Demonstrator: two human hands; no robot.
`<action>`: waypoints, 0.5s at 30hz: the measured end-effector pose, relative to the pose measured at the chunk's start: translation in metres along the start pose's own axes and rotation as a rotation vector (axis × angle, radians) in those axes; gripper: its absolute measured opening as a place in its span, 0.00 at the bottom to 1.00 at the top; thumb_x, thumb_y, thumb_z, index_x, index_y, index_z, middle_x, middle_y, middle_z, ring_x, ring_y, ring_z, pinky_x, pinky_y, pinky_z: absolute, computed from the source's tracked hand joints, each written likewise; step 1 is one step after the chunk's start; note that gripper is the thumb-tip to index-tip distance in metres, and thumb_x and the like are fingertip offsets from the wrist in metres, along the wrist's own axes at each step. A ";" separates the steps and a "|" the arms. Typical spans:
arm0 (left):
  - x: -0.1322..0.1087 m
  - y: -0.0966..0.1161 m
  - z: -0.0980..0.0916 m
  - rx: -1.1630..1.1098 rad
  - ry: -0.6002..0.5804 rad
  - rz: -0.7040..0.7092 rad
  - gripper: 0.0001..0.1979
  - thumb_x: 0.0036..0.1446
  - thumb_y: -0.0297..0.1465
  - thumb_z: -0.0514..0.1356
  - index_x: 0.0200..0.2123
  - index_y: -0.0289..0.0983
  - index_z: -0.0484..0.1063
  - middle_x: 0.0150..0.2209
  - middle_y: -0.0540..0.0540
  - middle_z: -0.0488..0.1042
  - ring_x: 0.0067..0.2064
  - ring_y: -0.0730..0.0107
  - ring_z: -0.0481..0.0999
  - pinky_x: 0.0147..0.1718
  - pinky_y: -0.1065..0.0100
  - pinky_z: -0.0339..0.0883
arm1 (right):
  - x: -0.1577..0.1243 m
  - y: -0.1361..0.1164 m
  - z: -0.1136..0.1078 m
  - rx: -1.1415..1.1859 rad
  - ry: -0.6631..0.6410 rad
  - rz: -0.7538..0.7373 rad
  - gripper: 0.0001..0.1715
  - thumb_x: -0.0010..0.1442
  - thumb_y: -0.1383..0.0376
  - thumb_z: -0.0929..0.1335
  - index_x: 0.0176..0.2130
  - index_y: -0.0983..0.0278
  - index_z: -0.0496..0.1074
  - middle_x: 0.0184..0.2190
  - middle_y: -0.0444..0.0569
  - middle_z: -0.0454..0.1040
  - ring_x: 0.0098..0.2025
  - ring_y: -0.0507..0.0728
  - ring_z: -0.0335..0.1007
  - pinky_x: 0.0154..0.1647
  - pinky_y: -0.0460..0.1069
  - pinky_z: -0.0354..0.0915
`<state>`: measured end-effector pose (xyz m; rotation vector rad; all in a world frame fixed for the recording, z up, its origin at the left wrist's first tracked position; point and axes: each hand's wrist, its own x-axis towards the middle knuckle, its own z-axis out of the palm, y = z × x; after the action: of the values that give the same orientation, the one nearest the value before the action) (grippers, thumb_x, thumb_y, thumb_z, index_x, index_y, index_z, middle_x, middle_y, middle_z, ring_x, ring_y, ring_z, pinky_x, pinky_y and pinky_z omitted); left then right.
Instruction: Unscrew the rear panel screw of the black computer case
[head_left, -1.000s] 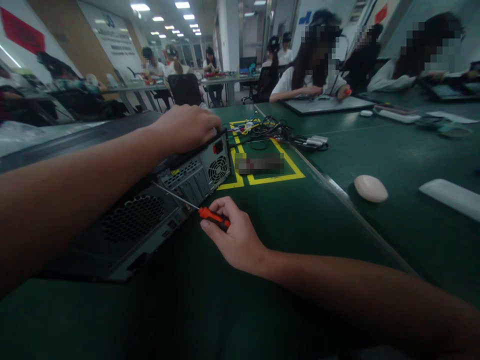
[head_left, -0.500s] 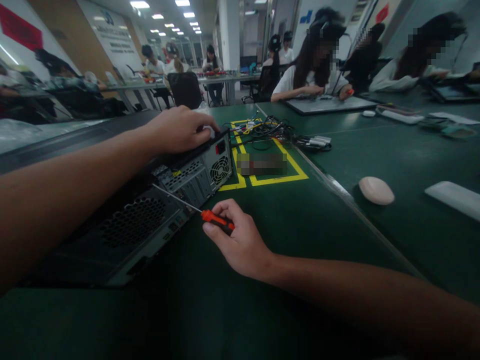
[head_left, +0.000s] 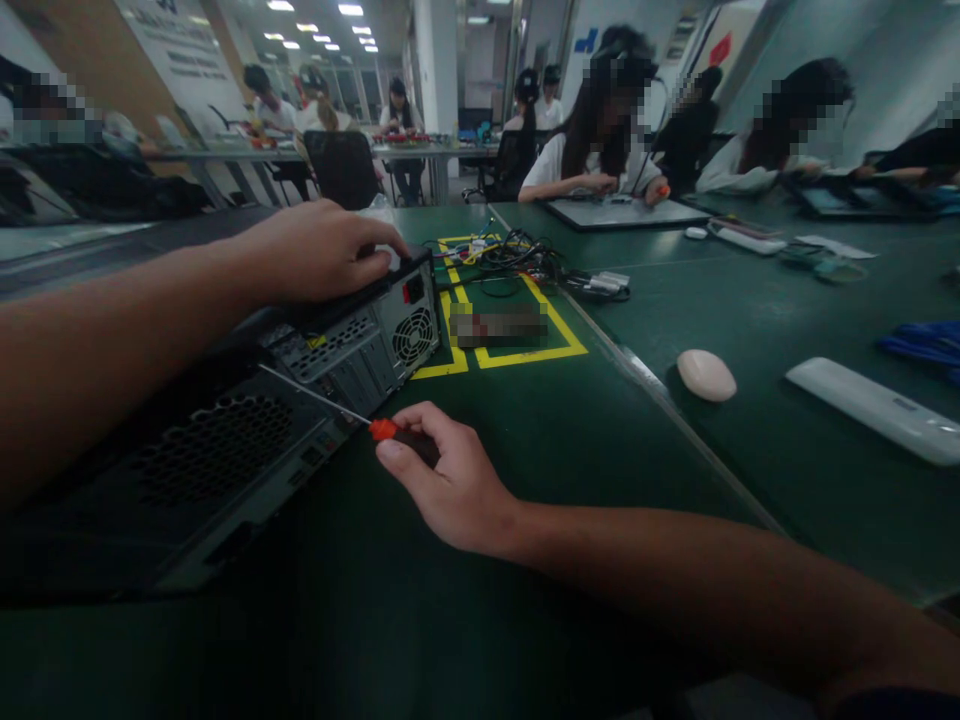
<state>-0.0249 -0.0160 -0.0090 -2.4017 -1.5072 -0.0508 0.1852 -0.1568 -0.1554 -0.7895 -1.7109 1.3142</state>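
1. In the head view, the only one I have, the case point(head_left: 360, 362) lies on the green table point(head_left: 600, 430), to my left, its back face turned toward my right side
2. My left hand point(head_left: 322, 250) rests on the top of the case, close to the back edge; the fingers are bent and partly open, the thumb is apart from the index finger, and I see nothing gripped in them
3. My right hand point(head_left: 459, 480) is closed around the handle of the screwdriver point(head_left: 382, 429), with the thumb along its near side
4. The thin shaft goes across the back face, above the mesh point(head_left: 217, 450); its tip is in shadow there, so I cannot tell if it touches a screw
5. As I judge, the work is in some middle stage: the screwdriver is already brought to the case, but the fan grille point(head_left: 413, 336) and the mesh are in place; if any screw is loosened, I cannot tell
6. Beyond the case, a bundle of cables point(head_left: 517, 255) lies on the table, partly over the yellow tape point(head_left: 532, 356); a blurred thing inside this tape I cannot recognise
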 end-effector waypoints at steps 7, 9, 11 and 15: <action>-0.004 0.007 -0.007 -0.025 -0.032 -0.032 0.31 0.72 0.49 0.46 0.68 0.49 0.77 0.41 0.47 0.83 0.47 0.53 0.78 0.55 0.51 0.68 | 0.000 -0.001 0.000 -0.008 -0.018 0.000 0.11 0.74 0.55 0.69 0.47 0.60 0.73 0.35 0.43 0.74 0.36 0.55 0.71 0.38 0.51 0.66; -0.004 0.007 -0.008 -0.032 -0.039 -0.044 0.31 0.72 0.50 0.46 0.68 0.50 0.76 0.40 0.49 0.84 0.47 0.55 0.78 0.56 0.52 0.68 | 0.000 -0.003 0.000 0.004 -0.008 0.034 0.13 0.69 0.56 0.74 0.48 0.59 0.71 0.35 0.42 0.75 0.35 0.55 0.72 0.38 0.51 0.67; -0.004 0.007 -0.007 -0.033 -0.042 -0.050 0.31 0.72 0.49 0.46 0.68 0.50 0.77 0.41 0.49 0.84 0.49 0.55 0.79 0.57 0.51 0.68 | -0.001 -0.004 0.000 -0.008 0.000 0.056 0.16 0.64 0.59 0.76 0.47 0.58 0.69 0.34 0.40 0.74 0.34 0.55 0.71 0.37 0.51 0.66; -0.001 0.006 -0.005 -0.066 -0.015 -0.059 0.31 0.69 0.47 0.50 0.67 0.48 0.80 0.42 0.44 0.85 0.53 0.47 0.80 0.60 0.44 0.66 | 0.000 -0.003 0.001 -0.017 0.008 0.033 0.15 0.62 0.63 0.75 0.45 0.58 0.67 0.34 0.39 0.73 0.34 0.55 0.70 0.38 0.52 0.66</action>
<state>-0.0195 -0.0208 -0.0058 -2.4129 -1.6075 -0.0964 0.1840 -0.1583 -0.1526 -0.8341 -1.7117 1.3187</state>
